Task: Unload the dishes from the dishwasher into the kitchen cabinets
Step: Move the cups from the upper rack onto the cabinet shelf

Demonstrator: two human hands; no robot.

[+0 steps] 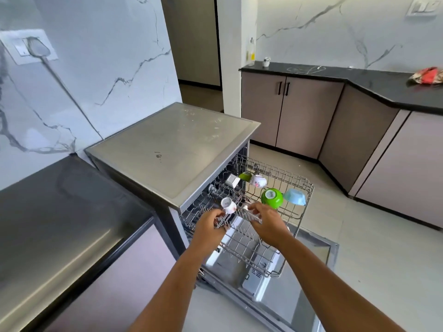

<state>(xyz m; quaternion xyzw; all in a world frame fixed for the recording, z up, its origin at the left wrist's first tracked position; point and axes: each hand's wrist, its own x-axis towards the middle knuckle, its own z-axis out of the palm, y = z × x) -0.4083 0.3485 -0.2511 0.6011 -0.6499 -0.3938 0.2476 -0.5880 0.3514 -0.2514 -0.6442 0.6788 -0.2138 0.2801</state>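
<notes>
the dishwasher (172, 149) stands open with its door (309, 255) folded down flat and two wire racks drawn out over it. the upper rack (287, 180) carries the dishes: two white cups with a floral print, one (229, 204) at the front left corner, the other cup (257, 181) further back, both tipped over. between them and the right side sit three bowls, all upside down: a green bowl (272, 197) with a sticker on its base, a light blue bowl (294, 197) just beside it on the right, and a smaller green bowl (245, 176) half hidden near the back cup. one white square dish (232, 180) shows just inside the machine. the lower rack (242, 248) shows only bare wire.

both hands are at the front rail of the upper rack. the left hand (208, 224) has its fingers curled round the rail, just beside the front cup. the right hand (266, 221) closes fingers and thumb on the same rail a little to the right.

across the floor run the lower cabinets (304, 111), doors shut, two black handles (283, 88) side by side. their black counter (383, 85) holds one bottle (251, 52), one small white jar (266, 61) and one red patterned cloth (428, 75). a plug (37, 46) sits in the wall socket at left.
</notes>
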